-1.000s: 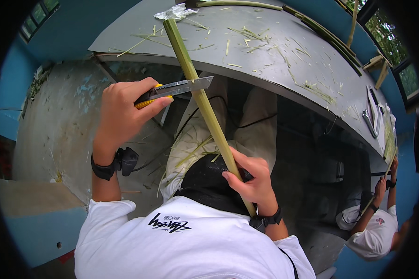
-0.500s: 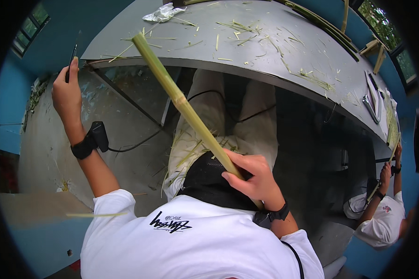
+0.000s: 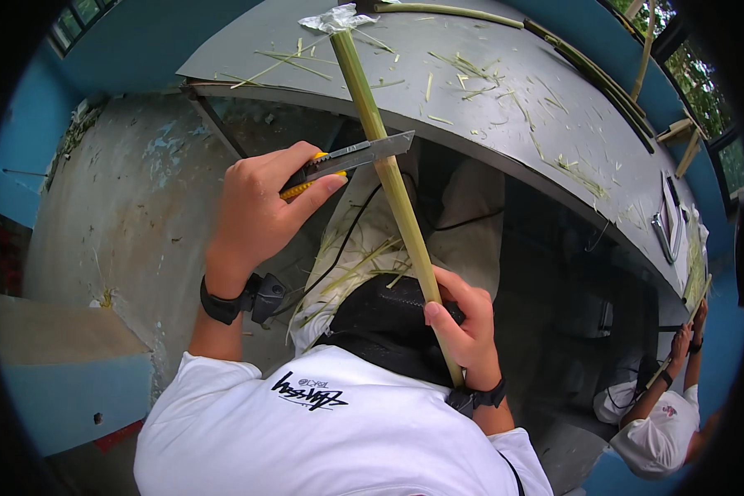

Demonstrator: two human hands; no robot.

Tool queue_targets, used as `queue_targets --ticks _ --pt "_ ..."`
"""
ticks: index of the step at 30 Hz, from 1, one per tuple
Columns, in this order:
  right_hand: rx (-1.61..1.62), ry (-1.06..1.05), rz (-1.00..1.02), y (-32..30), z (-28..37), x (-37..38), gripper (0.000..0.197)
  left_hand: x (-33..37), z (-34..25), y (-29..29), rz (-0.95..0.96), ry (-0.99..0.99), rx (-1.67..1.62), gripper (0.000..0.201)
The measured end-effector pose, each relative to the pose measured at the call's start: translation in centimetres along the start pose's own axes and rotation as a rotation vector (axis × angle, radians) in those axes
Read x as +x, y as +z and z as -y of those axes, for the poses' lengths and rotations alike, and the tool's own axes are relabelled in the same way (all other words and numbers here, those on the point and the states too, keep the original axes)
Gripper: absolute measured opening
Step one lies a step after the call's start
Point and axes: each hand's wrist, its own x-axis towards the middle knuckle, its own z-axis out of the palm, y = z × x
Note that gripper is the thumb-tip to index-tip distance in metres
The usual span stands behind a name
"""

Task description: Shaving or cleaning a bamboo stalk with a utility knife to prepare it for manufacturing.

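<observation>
My left hand [image 3: 260,194] is closed round the yellow and black handle of a utility knife [image 3: 364,155]. Its blade lies across a green bamboo stick [image 3: 409,219], close to the pale joint. Near its lower part my right hand [image 3: 463,318] grips the stick, thumb along one side. The stick slants up from my waist, and its far end reaches over the table edge. Thin bamboo shavings [image 3: 364,256] lie on my trousers, beside a black cloth [image 3: 388,326] in my lap.
The grey table [image 3: 471,124] carries scattered shavings, a crumpled white wrapper [image 3: 336,18], long bamboo strips [image 3: 595,74] and a hacksaw [image 3: 668,217] at the right. Another person [image 3: 661,413] holds a thin strip at the far right. A black cable [image 3: 351,223] runs across my legs.
My left hand has come from the far left to the stick, bringing the knife blade against it. The stick now stands steeper, its top shifted right; my right hand still grips it.
</observation>
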Motion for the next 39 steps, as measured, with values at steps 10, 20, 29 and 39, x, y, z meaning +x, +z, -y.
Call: queue_targets --ticks 10,20,29,39 --pt "-0.087 -0.065 -0.061 0.3 -0.4 -0.1 0.049 0.0 0.7 -0.8 0.071 0.011 -0.03 0.028" --pt "-0.127 -0.071 -0.036 0.4 0.3 0.2 0.049 0.0 1.4 -1.6 0.073 0.07 -0.088 0.031" --pt "-0.191 -0.122 -0.056 0.5 0.2 0.4 0.053 0.0 1.3 -1.9 0.127 0.035 -0.02 0.032" --pt "-0.274 -0.149 -0.067 0.6 0.7 0.8 0.057 0.9 1.6 -2.4 0.153 0.048 0.123 0.03"
